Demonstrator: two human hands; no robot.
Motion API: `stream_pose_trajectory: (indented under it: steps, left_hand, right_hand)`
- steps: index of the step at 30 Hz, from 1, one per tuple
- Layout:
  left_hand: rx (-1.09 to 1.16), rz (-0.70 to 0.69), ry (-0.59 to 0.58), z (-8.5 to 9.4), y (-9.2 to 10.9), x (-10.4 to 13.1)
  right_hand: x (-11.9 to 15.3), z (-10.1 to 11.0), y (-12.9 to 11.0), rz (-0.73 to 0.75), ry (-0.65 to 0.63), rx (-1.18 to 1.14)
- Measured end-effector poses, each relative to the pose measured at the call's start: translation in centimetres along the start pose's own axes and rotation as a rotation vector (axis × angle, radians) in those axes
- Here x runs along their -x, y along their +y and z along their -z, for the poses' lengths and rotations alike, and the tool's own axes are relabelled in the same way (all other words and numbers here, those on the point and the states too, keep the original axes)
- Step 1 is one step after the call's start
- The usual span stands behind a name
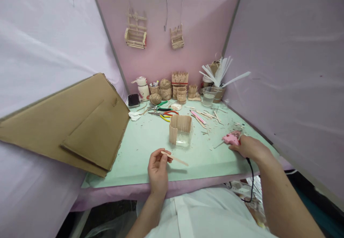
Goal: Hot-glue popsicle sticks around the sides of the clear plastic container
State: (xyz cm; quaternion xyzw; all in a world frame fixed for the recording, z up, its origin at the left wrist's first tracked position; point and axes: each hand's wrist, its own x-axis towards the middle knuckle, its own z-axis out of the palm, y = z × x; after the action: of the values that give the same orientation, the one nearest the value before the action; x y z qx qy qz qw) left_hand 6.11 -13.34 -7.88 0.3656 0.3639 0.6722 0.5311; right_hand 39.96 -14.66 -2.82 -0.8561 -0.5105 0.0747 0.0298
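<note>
My left hand pinches a flat wooden craft stick between thumb and fingers, just above the front of the table. Over at the right, my right hand is closed on a pink glue gun, its nozzle pointing left and a black cord running down off the table edge. Part of the gun is hidden by the hand. Between the hands and farther back stands a clear plastic box, with craft sticks covering its back and left side; part of its front is bare.
Pliers and scissors, a pink cutter and loose sticks lie behind the box. A clear cup of liquid, stick-covered pots and a white bottle line the back. Cardboard leans at left; two small stick racks hang behind.
</note>
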Motion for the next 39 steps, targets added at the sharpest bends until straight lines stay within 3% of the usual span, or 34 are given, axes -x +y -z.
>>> stream_pose_trajectory:
  steps: [3,5,7,10,14,20,24,39]
  left_hand:
    - [0.033,0.022,0.011,-0.1,0.3,-0.2]
    - [0.07,0.048,0.009,-0.2,0.6,-0.5]
    - [0.109,0.071,-0.004,-0.3,0.9,-0.9]
    - [0.152,0.092,-0.034,-0.3,1.3,-1.6]
    - [0.171,0.122,-0.052,0.0,1.4,-1.8]
    - [0.147,0.141,-0.039,0.3,1.1,-1.5]
    - [0.121,0.119,-0.028,0.3,0.8,-1.4]
    - [-0.02,0.021,-0.066,0.7,0.2,-1.1]
  right_hand:
    - [0.3,0.9,-0.6,0.012,-0.105,0.041]
    - [0.7,1.5,-1.0,-0.002,-0.051,0.004]
    - [1.4,2.2,-1.5,0.024,0.02,-0.12]
    - [3.3,3.8,-2.6,0.22,0.042,-0.434]
    - [6.6,5.5,-4.7,0.465,-0.147,-0.73]
    - [9.0,4.2,-7.4,0.517,-0.449,-0.777]
    - [9.4,3.4,-9.0,0.569,-0.557,-0.811]
    - [9.9,2.4,-10.3,0.572,-0.44,-0.857]
